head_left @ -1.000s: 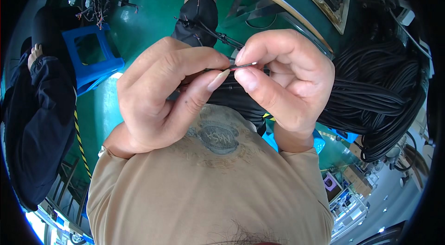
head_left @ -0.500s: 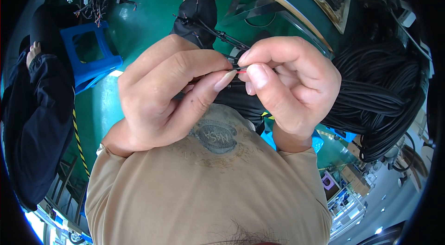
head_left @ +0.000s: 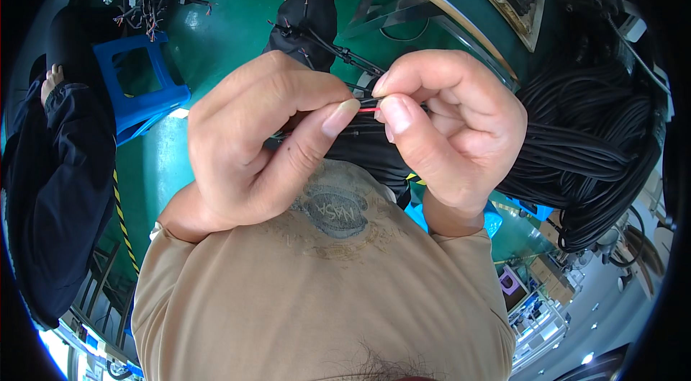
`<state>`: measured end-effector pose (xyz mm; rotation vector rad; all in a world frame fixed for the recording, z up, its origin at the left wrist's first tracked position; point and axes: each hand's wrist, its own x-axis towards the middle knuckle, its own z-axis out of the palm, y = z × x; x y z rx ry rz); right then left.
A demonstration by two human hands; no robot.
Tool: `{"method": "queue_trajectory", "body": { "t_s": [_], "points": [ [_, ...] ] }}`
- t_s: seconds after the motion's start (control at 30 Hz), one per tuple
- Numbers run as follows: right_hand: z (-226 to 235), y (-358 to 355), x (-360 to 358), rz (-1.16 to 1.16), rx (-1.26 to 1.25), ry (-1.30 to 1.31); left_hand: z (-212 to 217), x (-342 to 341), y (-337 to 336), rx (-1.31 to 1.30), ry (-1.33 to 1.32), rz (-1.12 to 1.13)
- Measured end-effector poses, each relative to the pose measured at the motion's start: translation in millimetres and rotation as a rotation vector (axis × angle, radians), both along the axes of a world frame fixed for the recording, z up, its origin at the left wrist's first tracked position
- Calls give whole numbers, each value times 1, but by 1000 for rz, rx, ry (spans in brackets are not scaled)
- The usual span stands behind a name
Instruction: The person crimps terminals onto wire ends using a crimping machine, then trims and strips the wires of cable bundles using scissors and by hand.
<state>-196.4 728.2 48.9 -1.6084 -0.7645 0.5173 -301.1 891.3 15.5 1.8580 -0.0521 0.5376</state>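
Two hands pinch one thin red wire between them, close under my view.

My left hand (head_left: 266, 158) and right hand (head_left: 453, 129) each clamp thumb and forefinger on the red wire (head_left: 367, 109), keeping the short stretch taut above the black cable bundle (head_left: 583, 143), likely so the fine strand stays apart from the others.

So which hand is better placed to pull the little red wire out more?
Probably the right hand. Its thumb and forefinger pinch the free end of the red wire, while the left hand grips the black cable that the wire comes from, holding it steady.
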Motion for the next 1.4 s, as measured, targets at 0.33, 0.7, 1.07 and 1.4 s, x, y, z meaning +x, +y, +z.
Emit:
{"method": "queue_trajectory", "body": {
  "t_s": [0.33, 0.7, 1.07, 1.4],
  "points": [
    [-13, 10, 2, -1, 116, -35, 1, -4, 4, -93, 57, 10],
    [-23, 14, 20, -60, 169, 400, -16, -6, 14, -853, 418, -183],
    [-64, -1, 19, -125, 9, 324, -56, -20, 65, -1198, 74, 122],
    [-117, -26, 5, -59, -491, -382, -76, -59, 138, -1370, -232, 303]
  ]
}}
